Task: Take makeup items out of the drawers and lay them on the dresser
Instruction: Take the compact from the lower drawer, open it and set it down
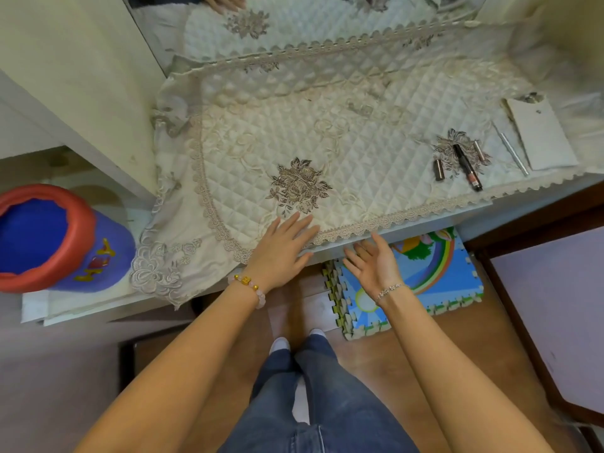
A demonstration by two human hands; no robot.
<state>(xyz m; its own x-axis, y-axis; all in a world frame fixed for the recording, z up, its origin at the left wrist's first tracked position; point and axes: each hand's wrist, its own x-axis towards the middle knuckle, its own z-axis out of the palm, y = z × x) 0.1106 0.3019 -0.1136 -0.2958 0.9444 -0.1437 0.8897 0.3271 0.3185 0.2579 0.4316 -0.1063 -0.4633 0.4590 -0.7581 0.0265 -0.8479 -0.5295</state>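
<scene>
The dresser top is covered by a cream quilted lace cloth. My left hand lies flat on the cloth's front edge, fingers spread, holding nothing. My right hand hovers palm up just below the dresser's white front edge, empty. At the right end of the cloth lie makeup items: a long dark and pink lip pencil, a short lipstick tube, a second small tube, a thin silver stick and a flat white case. No drawer shows open.
A blue bin with a red rim stands on a low shelf at the left. A mirror rises behind the dresser. A colourful foam mat lies on the brown floor. My legs and feet are below.
</scene>
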